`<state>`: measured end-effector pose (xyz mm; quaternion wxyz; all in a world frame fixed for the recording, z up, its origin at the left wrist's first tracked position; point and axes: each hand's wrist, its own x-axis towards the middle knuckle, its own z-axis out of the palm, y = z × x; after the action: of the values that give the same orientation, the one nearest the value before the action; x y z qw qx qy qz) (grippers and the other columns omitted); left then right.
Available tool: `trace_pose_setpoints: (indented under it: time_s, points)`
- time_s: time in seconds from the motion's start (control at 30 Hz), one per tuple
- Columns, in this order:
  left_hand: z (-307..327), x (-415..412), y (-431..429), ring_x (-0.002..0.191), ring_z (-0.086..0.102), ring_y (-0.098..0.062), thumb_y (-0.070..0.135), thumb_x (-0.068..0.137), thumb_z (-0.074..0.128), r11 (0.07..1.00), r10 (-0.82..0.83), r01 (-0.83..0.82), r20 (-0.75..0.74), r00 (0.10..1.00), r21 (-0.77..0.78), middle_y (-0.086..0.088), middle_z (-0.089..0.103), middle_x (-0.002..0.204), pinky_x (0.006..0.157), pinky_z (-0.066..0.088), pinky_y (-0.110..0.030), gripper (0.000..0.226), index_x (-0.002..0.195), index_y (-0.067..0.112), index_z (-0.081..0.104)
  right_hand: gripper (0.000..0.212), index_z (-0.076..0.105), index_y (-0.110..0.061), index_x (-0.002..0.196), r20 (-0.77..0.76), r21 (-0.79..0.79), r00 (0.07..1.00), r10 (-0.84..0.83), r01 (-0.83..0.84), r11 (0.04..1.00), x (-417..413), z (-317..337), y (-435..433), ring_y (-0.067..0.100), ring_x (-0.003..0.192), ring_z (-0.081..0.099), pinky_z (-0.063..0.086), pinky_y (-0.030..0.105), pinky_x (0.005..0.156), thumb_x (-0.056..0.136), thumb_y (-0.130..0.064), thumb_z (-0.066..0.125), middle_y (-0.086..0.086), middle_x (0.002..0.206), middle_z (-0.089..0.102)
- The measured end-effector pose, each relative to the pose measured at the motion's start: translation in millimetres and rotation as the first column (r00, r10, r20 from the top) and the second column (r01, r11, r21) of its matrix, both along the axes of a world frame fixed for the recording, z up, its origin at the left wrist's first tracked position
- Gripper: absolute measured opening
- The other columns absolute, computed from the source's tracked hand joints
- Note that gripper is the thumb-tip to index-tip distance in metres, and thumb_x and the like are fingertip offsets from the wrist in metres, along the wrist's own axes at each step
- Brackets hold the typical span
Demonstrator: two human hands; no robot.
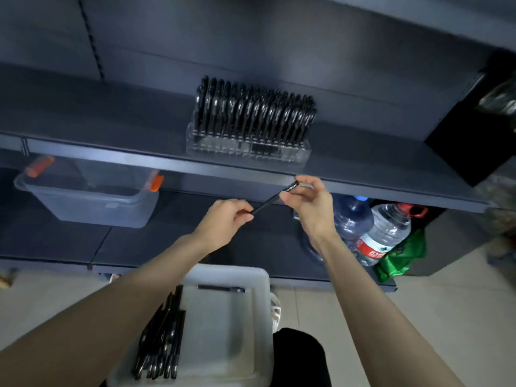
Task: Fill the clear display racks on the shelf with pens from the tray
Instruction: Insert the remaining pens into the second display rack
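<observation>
On the head camera, my left hand [227, 219] pinches the lower left end of a black pen [269, 202] and my right hand [312, 208] pinches its upper right end. The pen slants between them, just in front of the shelf [97, 127] edge. Farther back, the clear rack [296, 155] holds upright pens. Near me, the white tray [231, 272] has a pen bundle [162, 342] at its left.

Dim, bluish picture with a wide, bent view.
The shelf [111, 118] is dark and grey, while the white tray [229, 275] and the floor [432, 289] catch the most light. The clear rack [248, 152] has a soft shine. The pen [275, 198] in the middle looks fairly sharp. The edges curve and smear: the box [92, 202] and bottles [385, 233] are blurry.
</observation>
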<state>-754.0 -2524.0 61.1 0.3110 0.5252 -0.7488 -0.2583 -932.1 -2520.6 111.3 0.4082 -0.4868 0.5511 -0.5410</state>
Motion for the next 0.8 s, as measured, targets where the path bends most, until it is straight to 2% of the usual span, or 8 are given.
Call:
trace_pose_setpoints:
  time_s: [0.1,0.17,0.23,0.3,0.5,0.63,0.7,0.8]
  points:
    - [23.8,-30.2,-20.8,0.082,0.061,-0.016,0.015,0.089,0.063,1.000,-0.014,0.013,-0.061,0.998,-0.027,-0.005,0.070,0.095,0.083,0.048,-0.030,0.017,0.103,0.007,0.068,0.034,0.054,-0.026,0.095,-0.112,-0.096,0.989,-0.095,0.084,0.992,-19.3,20.2,-21.4,0.012,0.068,0.057,0.049,0.027,0.072,0.078,-0.005,0.074,0.002,0.075,0.057]
    - [32.8,-45.4,-35.6,0.086,0.063,-0.019,0.016,0.089,0.062,0.999,-0.024,0.021,-0.093,0.995,-0.036,-0.005,0.068,0.096,0.085,0.049,-0.038,0.018,0.105,0.009,0.067,0.035,0.054,-0.033,0.092,-0.168,-0.163,0.974,-0.150,0.123,0.979,-28.6,32.0,-35.2,0.019,0.072,0.058,0.052,0.035,0.078,0.079,-0.007,0.074,0.001,0.074,0.058]
    - [39.6,-55.2,-51.1,0.103,0.059,-0.021,0.021,0.092,0.057,0.997,-0.029,0.024,-0.074,0.997,-0.068,-0.006,0.062,0.111,0.094,0.046,-0.040,0.031,0.121,0.009,0.060,0.034,0.056,-0.029,0.099,-0.200,-0.228,0.955,-0.218,0.171,0.959,-36.1,44.6,-49.3,0.018,0.072,0.060,0.052,0.028,0.078,0.079,-0.007,0.073,-0.002,0.074,0.059]
    - [45.0,-58.9,-69.0,0.119,0.047,-0.023,0.026,0.097,0.048,0.992,0.005,-0.002,0.022,1.000,-0.125,-0.006,0.052,0.127,0.101,0.039,-0.037,0.040,0.134,0.010,0.048,0.037,0.054,-0.022,0.105,-0.205,-0.298,0.936,-0.285,0.217,0.930,-44.1,58.8,-66.2,0.013,0.074,0.059,0.049,0.021,0.075,0.079,-0.006,0.073,-0.002,0.077,0.060]
    - [42.0,-45.5,-107.7,0.130,0.029,-0.023,0.033,0.100,0.036,0.949,0.172,-0.044,0.399,0.901,-0.312,-0.003,0.036,0.140,0.105,0.024,-0.040,0.046,0.142,0.017,0.036,0.030,0.053,-0.013,0.105,-0.251,-0.442,0.891,-0.378,0.242,0.864,-58.0,82.5,-108.8,0.010,0.075,0.059,0.045,0.007,0.068,0.083,0.000,0.067,-0.004,0.081,0.059]
    - [29.8,-40.3,-123.8,0.124,0.040,-0.029,0.031,0.097,0.045,0.924,0.227,-0.044,0.452,0.863,-0.380,-0.007,0.047,0.131,0.108,0.022,-0.048,0.042,0.135,0.013,0.046,0.028,0.054,-0.008,0.109,-0.331,-0.492,0.859,-0.391,0.197,0.848,-62.2,80.8,-131.6,0.014,0.078,0.059,0.046,0.008,0.070,0.085,0.001,0.064,0.001,0.087,0.060]
    - [24.7,-38.5,-128.9,0.114,0.049,-0.032,0.031,0.094,0.050,0.904,0.246,-0.027,0.469,0.848,-0.426,-0.008,0.053,0.122,0.102,0.031,-0.053,0.039,0.128,0.011,0.054,0.028,0.055,-0.008,0.109,-0.378,-0.492,0.842,-0.386,0.170,0.854,-61.3,76.6,-141.1,0.018,0.079,0.060,0.051,0.020,0.076,0.085,0.002,0.064,0.002,0.086,0.060]
    - [21.3,-34.9,-131.7,0.101,0.052,-0.030,0.038,0.091,0.037,0.882,0.280,-0.010,0.508,0.814,-0.470,-0.005,0.057,0.113,0.091,0.043,-0.053,0.045,0.119,0.011,0.060,0.028,0.055,-0.006,0.108,-0.430,-0.485,0.822,-0.374,0.139,0.863,-59.6,68.9,-151.6,0.021,0.079,0.060,0.052,0.032,0.079,0.084,0.002,0.065,0.004,0.084,0.059]
